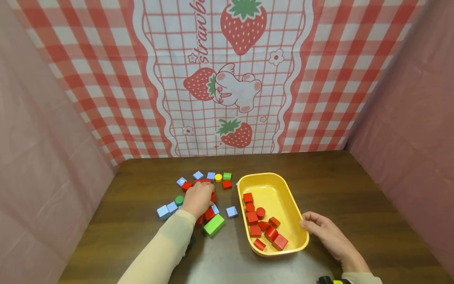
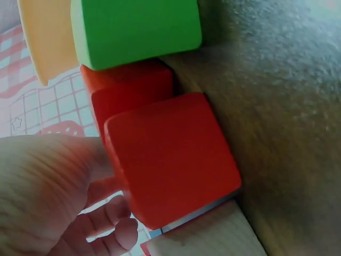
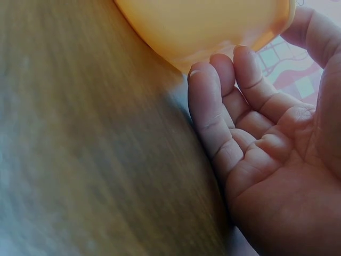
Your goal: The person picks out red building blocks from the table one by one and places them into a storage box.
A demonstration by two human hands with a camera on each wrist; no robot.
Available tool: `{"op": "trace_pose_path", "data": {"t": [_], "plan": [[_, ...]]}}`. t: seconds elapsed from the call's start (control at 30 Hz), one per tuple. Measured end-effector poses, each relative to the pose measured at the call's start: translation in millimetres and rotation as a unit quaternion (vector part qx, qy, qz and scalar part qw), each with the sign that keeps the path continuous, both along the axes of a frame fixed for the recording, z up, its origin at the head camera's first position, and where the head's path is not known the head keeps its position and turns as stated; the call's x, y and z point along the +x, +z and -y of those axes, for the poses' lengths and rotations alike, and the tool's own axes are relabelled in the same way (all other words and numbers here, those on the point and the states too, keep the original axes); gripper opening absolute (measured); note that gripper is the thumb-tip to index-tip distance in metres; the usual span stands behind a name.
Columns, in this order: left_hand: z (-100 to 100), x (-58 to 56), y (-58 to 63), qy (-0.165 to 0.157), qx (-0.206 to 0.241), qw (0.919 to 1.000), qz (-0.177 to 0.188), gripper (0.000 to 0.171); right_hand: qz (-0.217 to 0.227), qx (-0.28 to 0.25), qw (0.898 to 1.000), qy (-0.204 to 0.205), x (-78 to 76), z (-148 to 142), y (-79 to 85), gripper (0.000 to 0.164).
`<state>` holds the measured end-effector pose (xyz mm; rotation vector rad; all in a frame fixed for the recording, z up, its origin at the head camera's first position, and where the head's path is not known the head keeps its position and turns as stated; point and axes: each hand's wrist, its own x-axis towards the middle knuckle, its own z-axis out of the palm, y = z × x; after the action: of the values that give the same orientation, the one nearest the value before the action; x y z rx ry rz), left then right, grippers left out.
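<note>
Red blocks (image 1: 210,214) lie under the left hand (image 1: 197,199) on the worktop's (image 1: 117,213) left half; its grip I cannot tell. Picking out reds seems underway, calling next for a clean pinch. Reds line the tray's (image 1: 276,193) left edge; the right hand (image 1: 328,234) pinches its near-right rim.

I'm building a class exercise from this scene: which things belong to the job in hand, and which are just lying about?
Seem to belong, as only red blocks are in the tub:
red blocks, in and out of the tub
tub
left hand
right hand

Seem to be just lying about:
blue blocks
green blocks
yellow block
</note>
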<state>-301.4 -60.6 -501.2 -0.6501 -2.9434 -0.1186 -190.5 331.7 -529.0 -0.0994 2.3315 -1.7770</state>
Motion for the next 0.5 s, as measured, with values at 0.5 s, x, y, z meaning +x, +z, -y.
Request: {"op": "trace_pose_path", "data": {"t": [0.5], "plan": [[-4, 3.3, 8.3, -0.020, 0.007, 0.9989, -0.041, 0.012, -0.011, 0.003, 1.000, -0.005, 0.3, -1, -3.0, 0.029]]}}
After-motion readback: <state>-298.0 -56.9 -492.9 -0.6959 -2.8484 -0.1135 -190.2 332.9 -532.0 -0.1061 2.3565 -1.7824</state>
